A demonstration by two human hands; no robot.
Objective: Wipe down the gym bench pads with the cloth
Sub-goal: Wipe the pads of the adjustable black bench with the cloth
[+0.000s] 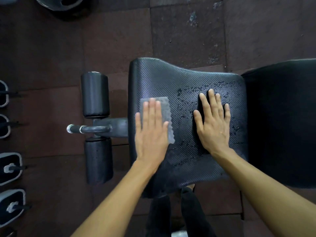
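A black textured seat pad (159, 79) of the gym bench fills the middle of the head view, with wet droplets across its right half. A grey cloth (165, 110) lies flat on the pad's left part. My left hand (151, 129) presses on the cloth with straight fingers. My right hand (212, 124) rests flat on the wet area of the pad, fingers straight and spread. A second, darker pad (282, 120) adjoins on the right.
Two black foam rollers (94, 93) (98, 159) and a metal bar (89, 129) stick out left of the seat. Dumbbells (10, 168) line the left edge. A weight plate (59, 4) lies at the top left on the rubber floor tiles. My legs stand below the pad.
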